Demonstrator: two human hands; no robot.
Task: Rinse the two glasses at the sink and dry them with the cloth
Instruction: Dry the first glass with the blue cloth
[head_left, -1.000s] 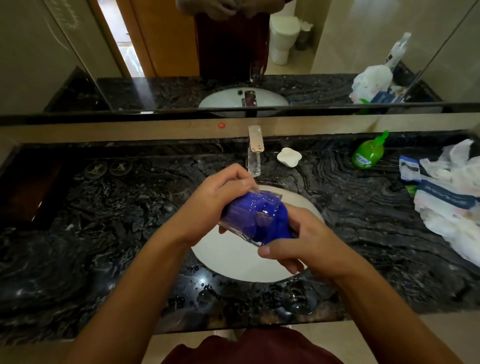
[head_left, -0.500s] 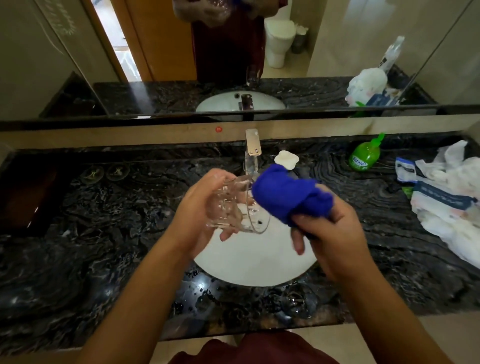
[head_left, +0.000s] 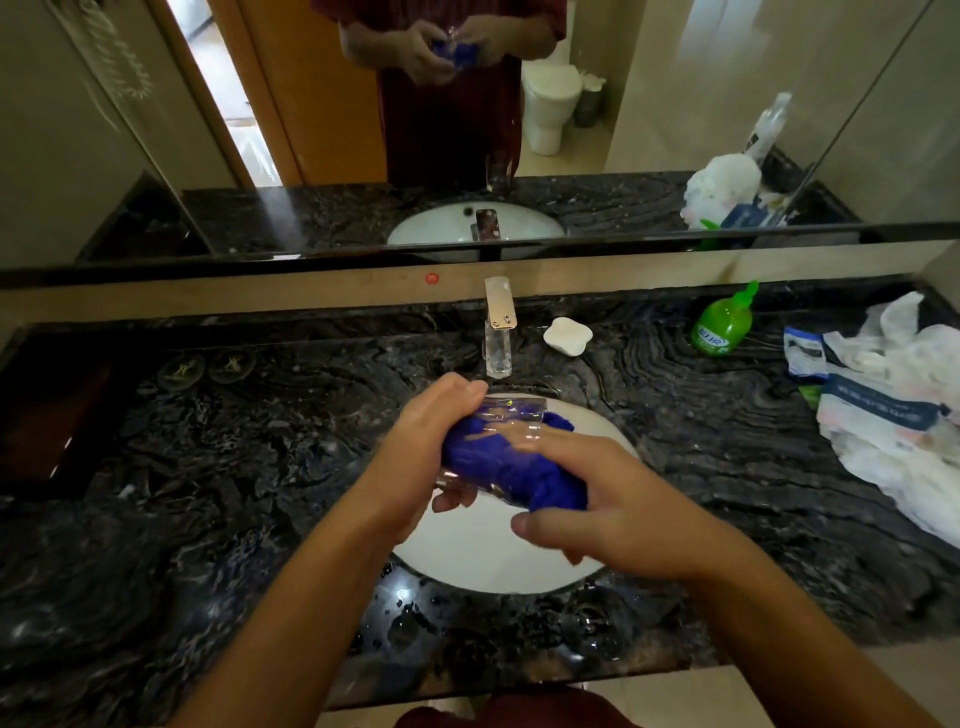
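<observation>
Head view, centre of frame, above the white sink basin (head_left: 467, 561): the left hand (head_left: 415, 457) grips a clear glass (head_left: 498, 421) stuffed with blue cloth (head_left: 498, 462); the right hand (head_left: 613, 509) pinches the cloth's protruding end. Second glass (head_left: 592, 623) stands lower right of centre on the counter.

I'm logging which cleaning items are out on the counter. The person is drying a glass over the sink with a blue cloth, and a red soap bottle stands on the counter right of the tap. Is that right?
Not quite: the soap bottle is green, not red, as the head view shows. The rest holds: the left hand holds the glass over the sink, the right hand works the blue cloth, and the bottle stands right of the tap.
</observation>
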